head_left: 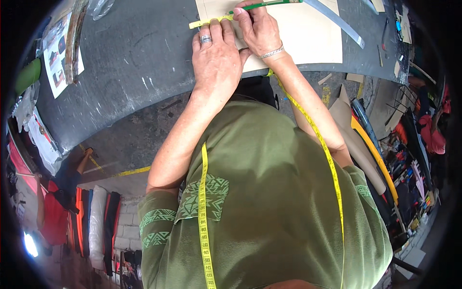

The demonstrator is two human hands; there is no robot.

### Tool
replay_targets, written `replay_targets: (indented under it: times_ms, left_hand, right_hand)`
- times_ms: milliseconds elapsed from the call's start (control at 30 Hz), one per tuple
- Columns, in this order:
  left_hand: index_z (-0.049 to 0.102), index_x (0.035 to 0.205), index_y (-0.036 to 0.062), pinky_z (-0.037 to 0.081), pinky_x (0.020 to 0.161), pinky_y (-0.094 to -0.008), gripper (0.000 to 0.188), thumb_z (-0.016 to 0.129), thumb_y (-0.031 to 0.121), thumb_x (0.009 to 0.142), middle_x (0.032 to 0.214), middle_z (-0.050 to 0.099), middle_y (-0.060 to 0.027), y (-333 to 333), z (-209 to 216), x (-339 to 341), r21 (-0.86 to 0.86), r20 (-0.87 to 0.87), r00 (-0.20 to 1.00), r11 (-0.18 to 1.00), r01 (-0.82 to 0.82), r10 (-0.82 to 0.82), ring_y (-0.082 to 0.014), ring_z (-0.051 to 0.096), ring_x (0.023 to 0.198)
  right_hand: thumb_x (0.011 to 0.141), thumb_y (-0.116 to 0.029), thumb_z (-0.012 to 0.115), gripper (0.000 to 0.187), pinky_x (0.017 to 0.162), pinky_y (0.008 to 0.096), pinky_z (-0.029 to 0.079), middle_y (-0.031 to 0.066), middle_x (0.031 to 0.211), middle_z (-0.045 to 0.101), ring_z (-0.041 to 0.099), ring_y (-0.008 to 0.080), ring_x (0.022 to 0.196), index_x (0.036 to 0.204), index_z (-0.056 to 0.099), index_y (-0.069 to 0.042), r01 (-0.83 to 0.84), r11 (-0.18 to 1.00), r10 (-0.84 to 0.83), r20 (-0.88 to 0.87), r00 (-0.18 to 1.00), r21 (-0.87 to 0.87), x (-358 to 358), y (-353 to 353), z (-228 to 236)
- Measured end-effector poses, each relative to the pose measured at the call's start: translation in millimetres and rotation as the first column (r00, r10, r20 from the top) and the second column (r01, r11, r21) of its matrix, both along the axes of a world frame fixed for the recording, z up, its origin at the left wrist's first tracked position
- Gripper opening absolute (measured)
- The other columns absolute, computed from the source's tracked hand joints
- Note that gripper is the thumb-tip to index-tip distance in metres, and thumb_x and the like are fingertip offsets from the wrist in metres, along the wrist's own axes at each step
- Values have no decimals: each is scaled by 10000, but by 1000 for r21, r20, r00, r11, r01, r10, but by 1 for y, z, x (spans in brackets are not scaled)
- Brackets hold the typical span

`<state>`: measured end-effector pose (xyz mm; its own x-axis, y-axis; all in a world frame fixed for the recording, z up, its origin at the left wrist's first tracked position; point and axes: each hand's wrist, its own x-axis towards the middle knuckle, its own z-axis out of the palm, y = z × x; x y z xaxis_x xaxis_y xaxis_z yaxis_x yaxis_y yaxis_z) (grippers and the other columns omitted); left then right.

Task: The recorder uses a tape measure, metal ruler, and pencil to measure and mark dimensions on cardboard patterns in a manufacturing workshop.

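My left hand (217, 60), with a ring on one finger, lies palm down at the edge of a cream sheet of card or paper (313, 45). Its outstretched fingertips press on the end of a yellow tape measure (195, 24). Close beside it, my right hand (260, 32) pinches a green pencil (274, 4), whose tip points left, just above the tape. The tape also hangs down both sides of my green shirt, and one length runs up along my right forearm to the table edge.
A metal ruler (337, 23) lies across the sheet on the dark table (130, 58). Printed pages (57, 62) and a worn strip (74, 43) lie at the left. Rolls of material (98, 226) stand lower left; more rolls and tools crowd the right. People in red are at both sides.
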<state>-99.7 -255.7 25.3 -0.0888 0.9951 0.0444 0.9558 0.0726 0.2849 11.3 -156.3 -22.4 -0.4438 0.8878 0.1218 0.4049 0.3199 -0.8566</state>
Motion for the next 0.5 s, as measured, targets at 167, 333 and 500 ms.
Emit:
replay_targets:
  times_ms: [167,333,500]
  left_hand:
    - [510,1395,-67,422,1088,-487,759,763,432,882,1327,548,-215,0,3,0,-21,0,1000,1000,4,-4,-353,535,1247]
    - [516,1394,-71,424,1087,-483,762,769,429,876,1318,553,-216,0,2,0,3,0,1000,1000,5,-5,-355,546,1230]
    - [515,1395,-70,426,1085,-482,762,774,421,872,1316,553,-217,0,3,0,-2,2,1000,1000,4,-4,-349,548,1228]
  right_hand:
    - [1024,-195,584,191,726,475,548,204,1030,658,668,442,854,1130,595,-38,-68,978,68,9,998,196,0,0,-1]
    - [1023,-192,584,190,730,478,547,202,1049,655,665,445,867,1124,595,-31,-113,933,117,8,993,342,0,1,0]
    - [1018,-188,591,187,717,478,545,222,976,668,664,455,822,1082,596,-12,-11,1000,11,11,1000,18,-2,-1,2]
